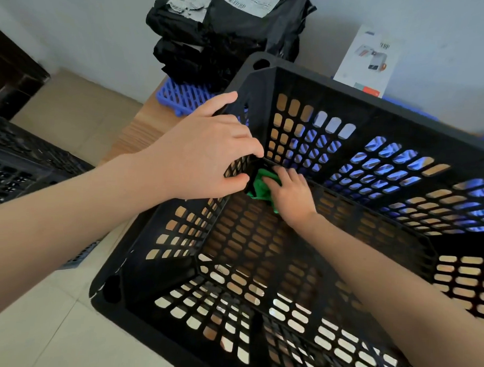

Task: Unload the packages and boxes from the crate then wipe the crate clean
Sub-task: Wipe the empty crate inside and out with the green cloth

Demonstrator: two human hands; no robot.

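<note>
**Figure: wiping the inside of the crate, head view.**

- A black perforated crate (149, 281) fills the centre and lower right of the frame. It is set on a wooden table (138, 130), and nothing is seen inside it except the cloth and the hand.
- The left hand (203, 149), entering from the left edge of the frame, is closed on the crate's left wall near the far corner. The fingers are hooked over the rim into the inside, and the thumb is pressed against the wall lower down.
- The right hand (289, 196) is reached in from the lower right, down to the crate's floor. A green cloth (262, 186) is held under its bent fingers and pressed into the far-left bottom corner, just below the left hand.
- Black plastic packages (227, 26) with pale labels are stacked at the top centre, behind the crate and outside it. They rest on a blue slatted panel (183, 94).
- A white box (366, 61) is stood against the wall at the upper right, just behind the crate's far rim.
- A second black crate (22, 159) is partly seen at the left edge, on the pale tiled floor (38, 327).
</note>
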